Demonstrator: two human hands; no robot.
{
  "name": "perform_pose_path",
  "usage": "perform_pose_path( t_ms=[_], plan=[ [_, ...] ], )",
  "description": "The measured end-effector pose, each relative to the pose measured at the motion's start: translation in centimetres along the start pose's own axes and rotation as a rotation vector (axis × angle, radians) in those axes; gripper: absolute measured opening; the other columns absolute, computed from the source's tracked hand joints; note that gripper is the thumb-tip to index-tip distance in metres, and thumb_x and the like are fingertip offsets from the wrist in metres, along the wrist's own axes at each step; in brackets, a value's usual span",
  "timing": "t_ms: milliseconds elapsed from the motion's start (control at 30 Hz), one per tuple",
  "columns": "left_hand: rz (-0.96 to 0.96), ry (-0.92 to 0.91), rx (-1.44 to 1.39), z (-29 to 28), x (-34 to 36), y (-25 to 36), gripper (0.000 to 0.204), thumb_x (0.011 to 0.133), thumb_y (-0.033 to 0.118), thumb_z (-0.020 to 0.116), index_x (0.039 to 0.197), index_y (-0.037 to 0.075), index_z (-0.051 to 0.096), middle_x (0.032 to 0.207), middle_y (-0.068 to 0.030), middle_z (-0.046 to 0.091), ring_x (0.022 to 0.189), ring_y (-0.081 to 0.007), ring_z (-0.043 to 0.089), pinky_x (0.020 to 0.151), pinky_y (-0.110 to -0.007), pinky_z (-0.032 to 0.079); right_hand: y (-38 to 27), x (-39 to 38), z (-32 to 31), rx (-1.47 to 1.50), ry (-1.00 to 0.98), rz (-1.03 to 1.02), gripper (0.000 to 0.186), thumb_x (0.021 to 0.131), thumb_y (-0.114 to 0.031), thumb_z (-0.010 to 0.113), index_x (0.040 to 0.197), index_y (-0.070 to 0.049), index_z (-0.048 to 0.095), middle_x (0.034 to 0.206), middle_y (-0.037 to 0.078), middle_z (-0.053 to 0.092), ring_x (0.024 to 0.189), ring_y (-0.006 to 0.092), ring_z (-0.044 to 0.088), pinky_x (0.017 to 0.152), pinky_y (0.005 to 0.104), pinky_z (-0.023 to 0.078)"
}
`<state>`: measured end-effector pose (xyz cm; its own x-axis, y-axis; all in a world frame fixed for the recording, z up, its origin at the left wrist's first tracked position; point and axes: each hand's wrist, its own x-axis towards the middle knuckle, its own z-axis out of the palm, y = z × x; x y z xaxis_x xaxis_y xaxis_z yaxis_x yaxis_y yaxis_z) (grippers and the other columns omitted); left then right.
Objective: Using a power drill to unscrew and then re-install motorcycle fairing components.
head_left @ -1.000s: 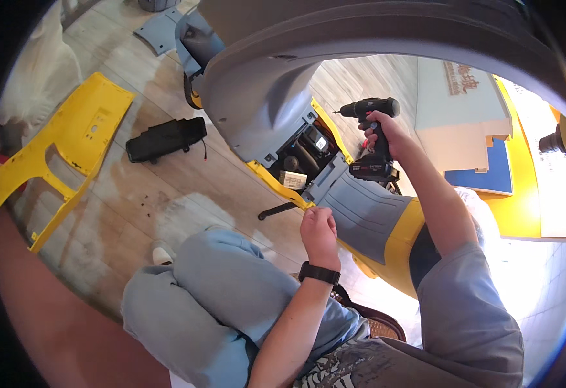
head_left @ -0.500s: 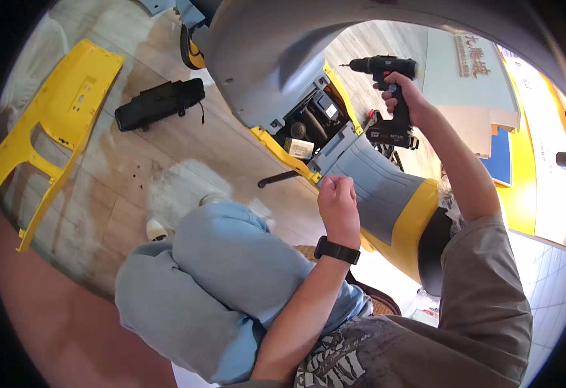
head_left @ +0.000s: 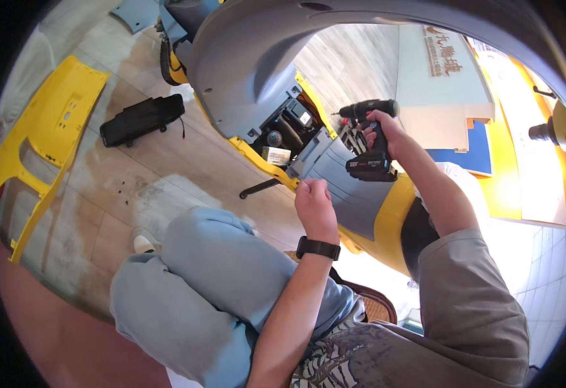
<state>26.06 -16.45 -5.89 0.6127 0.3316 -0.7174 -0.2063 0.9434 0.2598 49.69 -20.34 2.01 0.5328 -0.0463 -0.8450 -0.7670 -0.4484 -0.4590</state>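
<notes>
My right hand (head_left: 389,132) grips a black cordless drill (head_left: 374,155) by its handle. The drill's bit points left, toward an opened compartment in a grey and yellow scooter (head_left: 341,187). My left hand (head_left: 314,202), with a black band on its wrist, is closed near the scooter's yellow edge; whatever its curled fingers hold is hidden. Inside the compartment are a pale labelled box (head_left: 276,155), a round grey part (head_left: 274,138), a dark hose and a black unit with a white label (head_left: 305,118).
On the floor at the left lie a yellow body panel (head_left: 63,110) and a black case (head_left: 142,119) with a short cable. Small dark bits (head_left: 125,193) are scattered nearby. A wicker seat (head_left: 377,307) is beneath me. A pale counter (head_left: 444,77) stands at the right.
The drill and my right hand have come lower, nearer the scooter's grey floorboard. My left hand stays closed by the yellow edge. The whole view has shifted slightly.
</notes>
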Motion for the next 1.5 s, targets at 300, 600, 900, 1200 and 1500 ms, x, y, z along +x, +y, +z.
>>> perform_pose_path(
  t_ms=[300,600,900,1200,1500],
  plan=[
    [-0.061,0.009,-0.024,-0.1,-0.7,1.5,0.012,0.085,0.01,0.053,0.074,0.007,0.048,0.063,0.0029,0.042,0.056,-0.0066,0.035,0.052,-0.023,0.029,1.7,1.4,-3.3,0.016,0.104,0.08,0.03,0.082,-0.025,0.055,0.09,0.004,0.052,0.057,-0.003,0.046,0.042,0.0056,0.044,0.042,0.022,0.044],
    [-0.069,0.015,-0.03,0.1,-0.5,1.3,0.011,0.085,0.009,0.052,0.075,0.007,0.048,0.062,0.0036,0.041,0.056,-0.0062,0.035,0.052,-0.023,0.028,2.5,2.2,-3.9,-0.052,0.098,0.107,0.027,0.083,-0.026,0.055,0.085,0.001,0.053,0.055,-0.003,0.046,0.041,0.0055,0.045,0.042,0.0217,0.045],
    [-0.055,0.007,-0.025,0.0,-0.4,1.3,0.01,0.085,0.009,0.052,0.076,0.007,0.05,0.062,0.0035,0.042,0.056,-0.006,0.035,0.052,-0.023,0.029,2.6,2.7,-3.9,-0.071,0.096,0.106,0.026,0.083,-0.025,0.053,0.084,0.001,0.053,0.057,-0.002,0.048,0.041,0.0055,0.046,0.041,0.0203,0.045],
    [-0.061,0.009,-0.012,0.1,-0.6,1.6,0.011,0.086,0.009,0.052,0.076,0.007,0.049,0.062,0.0036,0.042,0.055,-0.006,0.035,0.051,-0.023,0.028,2.4,3.3,-3.5,-0.032,0.072,0.137,0.025,0.083,-0.024,0.053,0.083,0.001,0.052,0.057,-0.001,0.048,0.041,0.0058,0.045,0.041,0.0201,0.044],
    [-0.053,-0.004,-0.034,0.1,-0.6,1.5,0.01,0.086,0.009,0.052,0.076,0.007,0.049,0.062,0.0041,0.041,0.055,-0.0055,0.034,0.051,-0.022,0.028,2.5,3.6,-3.6,-0.054,0.096,0.103,0.025,0.083,-0.024,0.053,0.082,0.001,0.051,0.056,-0.002,0.047,0.041,0.0056,0.044,0.04,0.0204,0.043]
  ],
)
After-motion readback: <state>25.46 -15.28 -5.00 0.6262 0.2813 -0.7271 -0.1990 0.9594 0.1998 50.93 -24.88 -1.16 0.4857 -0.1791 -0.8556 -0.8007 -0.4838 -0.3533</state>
